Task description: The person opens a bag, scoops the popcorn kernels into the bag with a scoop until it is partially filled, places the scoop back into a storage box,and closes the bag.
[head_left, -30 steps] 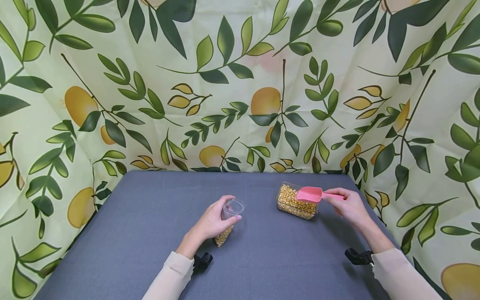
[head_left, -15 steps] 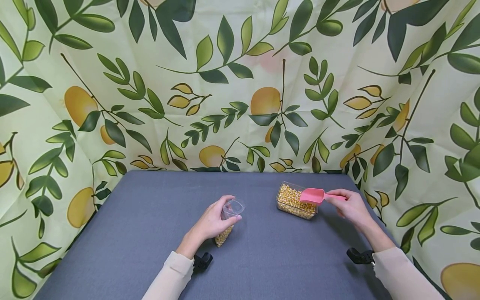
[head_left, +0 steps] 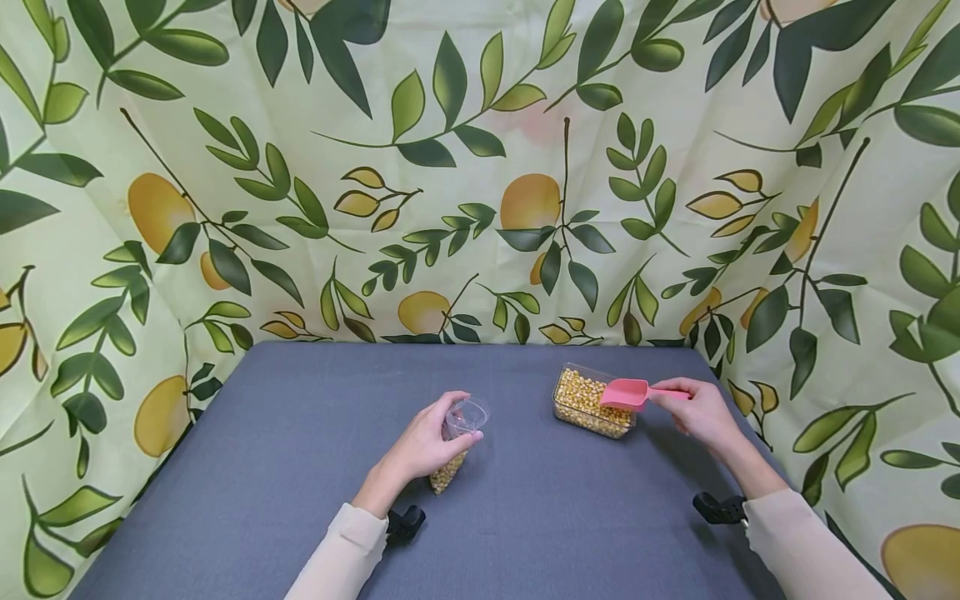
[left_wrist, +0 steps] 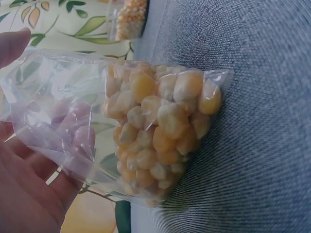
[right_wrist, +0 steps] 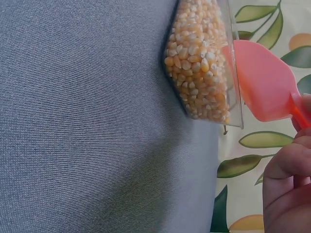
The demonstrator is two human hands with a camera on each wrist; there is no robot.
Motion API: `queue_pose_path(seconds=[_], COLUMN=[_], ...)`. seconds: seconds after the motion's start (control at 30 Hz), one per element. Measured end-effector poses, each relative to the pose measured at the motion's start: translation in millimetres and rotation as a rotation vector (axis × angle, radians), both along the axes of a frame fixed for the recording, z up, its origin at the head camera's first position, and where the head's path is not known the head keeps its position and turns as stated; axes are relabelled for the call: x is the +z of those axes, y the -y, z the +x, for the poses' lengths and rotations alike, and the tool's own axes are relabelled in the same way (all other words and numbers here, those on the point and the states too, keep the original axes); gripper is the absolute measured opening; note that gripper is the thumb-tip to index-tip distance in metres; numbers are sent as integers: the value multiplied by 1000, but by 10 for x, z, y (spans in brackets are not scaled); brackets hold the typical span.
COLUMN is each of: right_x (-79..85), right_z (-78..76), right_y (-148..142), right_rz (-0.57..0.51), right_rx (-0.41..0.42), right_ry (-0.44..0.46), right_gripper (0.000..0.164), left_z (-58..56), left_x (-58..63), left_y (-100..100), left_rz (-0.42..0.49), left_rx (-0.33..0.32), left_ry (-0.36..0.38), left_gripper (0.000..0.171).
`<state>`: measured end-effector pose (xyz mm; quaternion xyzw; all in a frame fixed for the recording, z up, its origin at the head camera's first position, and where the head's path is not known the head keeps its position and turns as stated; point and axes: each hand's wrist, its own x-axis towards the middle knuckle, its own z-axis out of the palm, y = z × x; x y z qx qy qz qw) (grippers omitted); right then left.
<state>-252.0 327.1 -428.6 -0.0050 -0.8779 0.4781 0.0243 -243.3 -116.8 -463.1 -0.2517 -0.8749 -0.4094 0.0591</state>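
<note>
My left hand (head_left: 423,437) holds a clear plastic bag (left_wrist: 63,107) near its top, thumb on one side and fingers on the other, so its mouth gapes. Corn kernels (left_wrist: 160,121) fill the lower part of the bag, whose bottom rests on the table. Farther right, a clear rectangular container (head_left: 592,427) holds many more corn kernels (head_left: 577,387). By its handle, my right hand (head_left: 697,412) grips a pink scoop (head_left: 626,392), whose blade reaches over the container's right side. In the right wrist view the blade's tip dips inside the rim; whether kernels lie in it is hidden.
Grey-blue cloth covers the table (head_left: 540,517). Behind and at both sides hangs a curtain (head_left: 465,208) printed with leaves and fruit. Bare tabletop separates the bag from the container. A black wrist camera (head_left: 406,523) sits under the left wrist.
The pink scoop and right hand shifted slightly right between one second and half a second ago, and have hardly moved since. The left hand and bag stay put.
</note>
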Motion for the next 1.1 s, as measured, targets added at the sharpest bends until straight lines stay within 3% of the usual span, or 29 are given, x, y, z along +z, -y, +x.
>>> queue_pose_path(seconds=[0.7, 1.1], right_x=[19, -64], right_z=[-68, -140], right_y=[87, 160], right_rz=[45, 45], right_rx=[18, 23], right_ry=[14, 27], right_gripper=[42, 38], left_z=[-5, -5], left_x=[-5, -7], left_y=[1, -1], left_rz=[-19, -21], left_rx=[16, 23], left_ry=[9, 11], left_gripper=[65, 65])
